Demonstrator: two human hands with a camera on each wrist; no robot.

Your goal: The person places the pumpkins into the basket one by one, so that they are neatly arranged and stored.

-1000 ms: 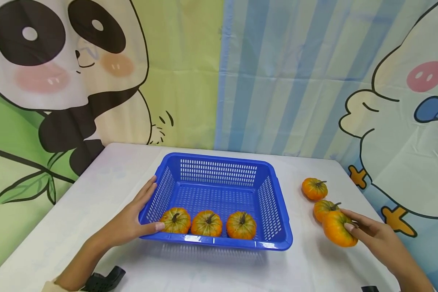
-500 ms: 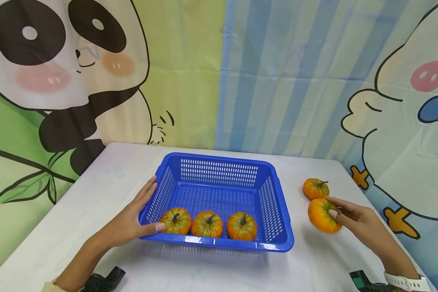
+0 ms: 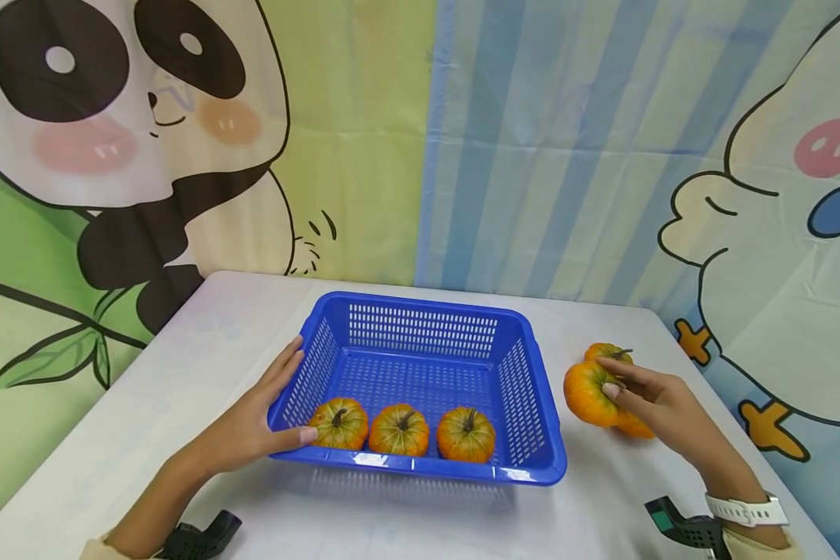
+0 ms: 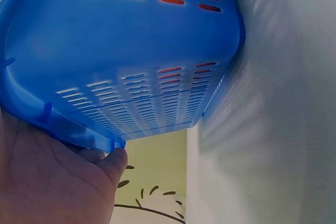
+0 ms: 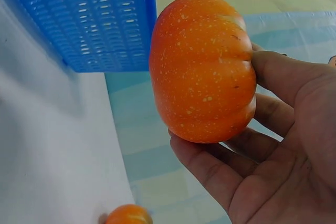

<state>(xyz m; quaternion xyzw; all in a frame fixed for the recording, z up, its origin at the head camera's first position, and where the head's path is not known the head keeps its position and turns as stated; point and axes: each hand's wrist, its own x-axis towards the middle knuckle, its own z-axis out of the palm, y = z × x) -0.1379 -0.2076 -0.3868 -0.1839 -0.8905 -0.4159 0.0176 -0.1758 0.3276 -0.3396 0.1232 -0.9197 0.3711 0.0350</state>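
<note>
A blue plastic basket (image 3: 455,467) with slotted walls stands on the table. Three small orange-green pumpkins line its near side: left (image 3: 339,424), middle (image 3: 399,430) and right (image 3: 466,435). My left hand (image 3: 241,428) holds the basket's rim at the near left corner, thumb over the front edge and fingers along the left side. To the right of the basket, my right hand (image 3: 661,404) grips another pumpkin (image 5: 202,72) between thumb and fingers, raised above the table. Behind it, two more pumpkins are partly hidden, one farther back (image 3: 605,351) and one nearer (image 3: 635,426).
The white table (image 3: 252,498) runs back to a curtain (image 3: 532,155) printed with a panda and a white cartoon animal. A white watch (image 3: 745,510) is on the right wrist, and black wrist devices sit on both arms.
My right hand has carried its pumpkin leftward and slightly away, passing over the pumpkins on the table toward the basket. The left hand and basket stay in place.
</note>
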